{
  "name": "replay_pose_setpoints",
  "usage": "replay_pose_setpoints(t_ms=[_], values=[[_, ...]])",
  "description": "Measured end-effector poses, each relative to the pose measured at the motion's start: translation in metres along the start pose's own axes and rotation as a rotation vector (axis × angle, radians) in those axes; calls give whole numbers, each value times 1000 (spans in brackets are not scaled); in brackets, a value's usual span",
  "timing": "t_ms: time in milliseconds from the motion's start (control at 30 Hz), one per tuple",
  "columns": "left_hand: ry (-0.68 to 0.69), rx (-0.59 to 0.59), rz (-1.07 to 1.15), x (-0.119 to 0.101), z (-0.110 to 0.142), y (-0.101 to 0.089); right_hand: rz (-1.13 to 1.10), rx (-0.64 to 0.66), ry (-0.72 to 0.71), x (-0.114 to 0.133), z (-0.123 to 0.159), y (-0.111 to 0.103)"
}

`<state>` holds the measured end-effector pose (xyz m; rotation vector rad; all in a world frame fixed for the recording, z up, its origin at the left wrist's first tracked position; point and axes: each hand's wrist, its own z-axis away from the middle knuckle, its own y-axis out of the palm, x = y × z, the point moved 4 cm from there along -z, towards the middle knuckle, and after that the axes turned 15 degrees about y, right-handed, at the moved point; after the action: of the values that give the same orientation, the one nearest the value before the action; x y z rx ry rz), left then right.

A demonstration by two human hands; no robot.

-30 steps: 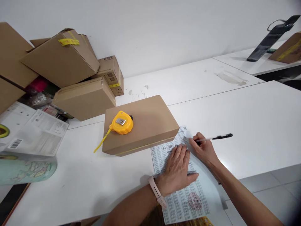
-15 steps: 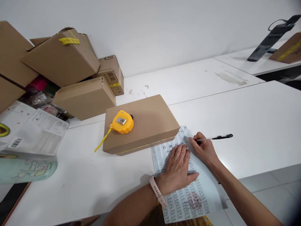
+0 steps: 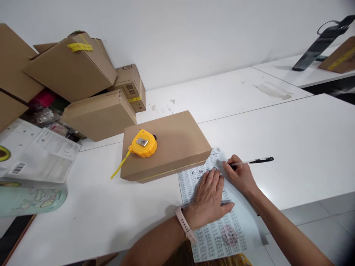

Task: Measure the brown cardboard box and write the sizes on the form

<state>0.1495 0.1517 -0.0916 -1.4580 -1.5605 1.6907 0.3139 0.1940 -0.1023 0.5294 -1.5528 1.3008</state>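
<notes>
My left hand (image 3: 210,199) lies flat with its fingers stretched out on a printed sheet of paper (image 3: 216,236) at the front of the white table (image 3: 291,147). My right hand (image 3: 240,175) is closed on a pen (image 3: 253,161), whose tip touches the top of the sheet. Just behind the sheet sits a flat cardboard box (image 3: 174,142), its edge overlapping the paper. A yellow tape measure (image 3: 143,143) rests on the box, its tape end hanging over the left edge. A pale watch is on my left wrist.
Several cardboard boxes (image 3: 83,88) are piled at the back left against the wall. White leaflets (image 3: 41,155) and a green printed package (image 3: 30,201) lie at the left edge. Another box (image 3: 340,57) and a dark bag (image 3: 318,44) sit on a far right table.
</notes>
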Motion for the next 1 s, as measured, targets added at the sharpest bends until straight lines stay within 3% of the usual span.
replay_pose_setpoints(t_ms=[1000], values=[[-2, 23, 20, 1, 0, -1, -14, 9, 30, -8, -1, 1]])
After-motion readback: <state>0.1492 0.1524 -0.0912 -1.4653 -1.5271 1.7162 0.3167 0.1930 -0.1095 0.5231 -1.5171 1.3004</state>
